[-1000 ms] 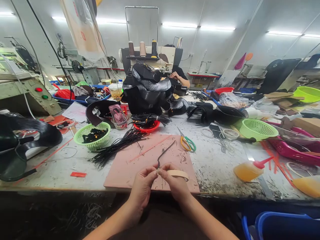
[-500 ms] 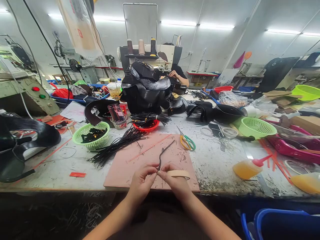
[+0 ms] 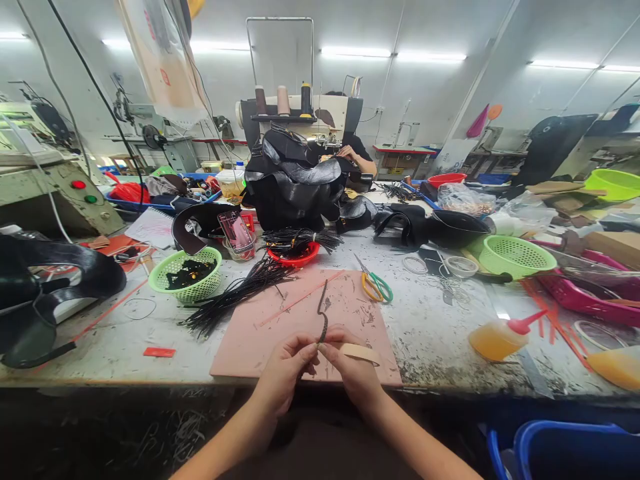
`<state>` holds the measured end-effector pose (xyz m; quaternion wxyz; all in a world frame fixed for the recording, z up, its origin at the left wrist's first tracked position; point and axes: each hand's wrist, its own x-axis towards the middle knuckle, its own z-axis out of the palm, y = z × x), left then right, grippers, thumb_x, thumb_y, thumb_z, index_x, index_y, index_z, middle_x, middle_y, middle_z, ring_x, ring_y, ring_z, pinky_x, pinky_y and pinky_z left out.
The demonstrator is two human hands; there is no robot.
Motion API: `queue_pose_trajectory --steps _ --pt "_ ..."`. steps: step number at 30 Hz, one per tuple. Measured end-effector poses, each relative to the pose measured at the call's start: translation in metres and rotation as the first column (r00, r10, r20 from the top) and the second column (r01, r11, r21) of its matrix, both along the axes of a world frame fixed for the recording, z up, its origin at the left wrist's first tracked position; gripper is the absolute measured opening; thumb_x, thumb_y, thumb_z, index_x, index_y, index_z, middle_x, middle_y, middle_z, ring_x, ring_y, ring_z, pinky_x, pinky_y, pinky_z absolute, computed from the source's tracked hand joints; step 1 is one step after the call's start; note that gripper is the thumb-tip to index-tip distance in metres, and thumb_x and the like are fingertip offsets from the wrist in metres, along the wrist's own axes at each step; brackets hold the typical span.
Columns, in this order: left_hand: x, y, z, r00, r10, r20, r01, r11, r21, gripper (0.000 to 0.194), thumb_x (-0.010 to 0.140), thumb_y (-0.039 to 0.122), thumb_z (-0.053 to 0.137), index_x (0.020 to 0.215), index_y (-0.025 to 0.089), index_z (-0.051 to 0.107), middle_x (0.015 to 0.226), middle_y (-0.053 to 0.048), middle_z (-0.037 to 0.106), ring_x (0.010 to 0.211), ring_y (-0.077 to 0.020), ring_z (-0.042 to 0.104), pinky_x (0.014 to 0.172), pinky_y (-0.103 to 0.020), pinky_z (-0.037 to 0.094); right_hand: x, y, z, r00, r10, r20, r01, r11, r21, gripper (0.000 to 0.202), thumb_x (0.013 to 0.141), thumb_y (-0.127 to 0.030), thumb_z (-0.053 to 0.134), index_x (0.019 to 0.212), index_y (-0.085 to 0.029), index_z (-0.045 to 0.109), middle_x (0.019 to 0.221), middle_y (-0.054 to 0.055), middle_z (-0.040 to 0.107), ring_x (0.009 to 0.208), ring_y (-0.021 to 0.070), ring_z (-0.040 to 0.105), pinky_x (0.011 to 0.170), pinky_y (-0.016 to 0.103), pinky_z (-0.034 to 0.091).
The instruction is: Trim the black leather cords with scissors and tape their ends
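Note:
A thin dark braided cord [image 3: 323, 327] is pinched between the fingertips of my left hand [image 3: 293, 357] and my right hand [image 3: 350, 363], close together over the front of a pink board [image 3: 260, 343]. The cord's loose end curves away from me above the board. A roll of cream tape [image 3: 361, 353] hangs around fingers of my right hand. Scissors [image 3: 374, 283] with one yellow and one green handle lie at the board's far right corner. A bundle of black cords [image 3: 230, 293] rests along its left edge.
Green baskets [image 3: 186, 293] [image 3: 517, 257] stand left and right, with a red bowl [image 3: 295, 257] behind the board. Bottles of amber liquid [image 3: 497, 340] lie to the right. Black leather pieces [image 3: 300, 187] are heaped ahead; beyond them a person's hand [image 3: 350, 155] works at a sewing machine.
The cord's free end has swung left and now points more straight ahead. More of the braided part shows above my fingertips, which remain together.

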<state>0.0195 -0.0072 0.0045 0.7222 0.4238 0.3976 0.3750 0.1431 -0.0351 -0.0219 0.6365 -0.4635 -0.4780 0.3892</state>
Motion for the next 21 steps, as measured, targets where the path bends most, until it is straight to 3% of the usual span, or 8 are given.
queue_pose_trajectory --steps 4,14,21 --pt "0.001 -0.001 0.003 0.999 -0.001 0.036 0.002 0.999 -0.042 0.023 0.057 0.032 0.071 0.057 0.015 0.055 0.049 0.005 0.048 0.048 -0.0071 0.039 0.048 -0.019 0.033 -0.002 -0.002 0.005 1.0 -0.001 0.025 -0.001 0.999 0.046 0.007 0.071 -0.023 0.061 0.066 -0.019 0.057 0.066 -0.001 0.052 0.065 0.0132 0.051 0.06 0.025 0.041" --pt "-0.004 0.0 0.01 0.977 -0.204 0.061 0.209 0.973 -0.1 0.032 0.054 0.04 0.072 0.066 0.013 0.06 0.043 0.006 0.044 0.039 -0.0049 0.033 0.038 -0.018 0.023 0.009 0.002 0.004 0.958 0.288 0.002 -0.286 0.953 0.099 0.008 0.074 -0.03 0.059 0.077 -0.024 0.065 0.08 0.002 0.053 0.083 0.0169 0.051 0.076 0.03 0.042" --pt "-0.002 -0.002 0.006 0.987 -0.155 0.053 0.16 0.98 -0.116 0.031 0.054 0.038 0.072 0.056 0.016 0.05 0.042 0.006 0.046 0.039 -0.0053 0.038 0.038 -0.017 0.025 0.007 -0.001 0.002 0.977 0.213 0.018 -0.213 0.968 0.135 0.009 0.077 -0.03 0.056 0.074 -0.021 0.058 0.08 0.001 0.049 0.079 0.0152 0.048 0.074 0.028 0.039"
